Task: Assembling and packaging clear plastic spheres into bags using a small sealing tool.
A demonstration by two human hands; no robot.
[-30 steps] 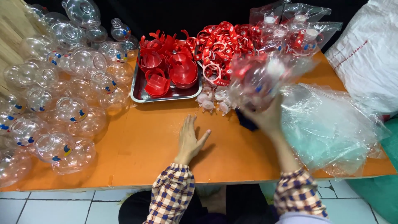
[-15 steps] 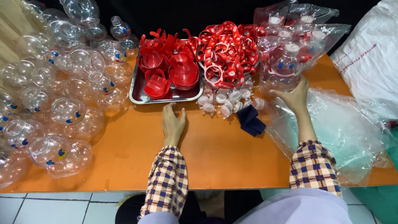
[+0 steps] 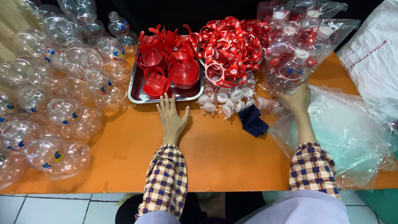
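My left hand (image 3: 171, 117) lies flat and open on the orange table (image 3: 215, 153), fingertips at the front edge of a metal tray (image 3: 139, 97) holding red plastic cups and handles (image 3: 170, 68). My right hand (image 3: 296, 99) grips the lower end of a clear plastic bag (image 3: 302, 45) that holds a clear bottle with red and white parts, pressing it against the far right of the table. Between the hands lie small white caps (image 3: 226, 99) and a dark blue cloth (image 3: 253, 120).
Many clear round plastic bottles (image 3: 54, 95) crowd the table's left side. A heap of red straps (image 3: 230, 45) sits behind the caps. Loose clear plastic bags (image 3: 352, 137) spread at the right, and a white sack (image 3: 373, 58) stands beyond them.
The right hand carried the filled bag from near the table's middle to the far right and set it down. The left hand slid forward to the tray's edge.
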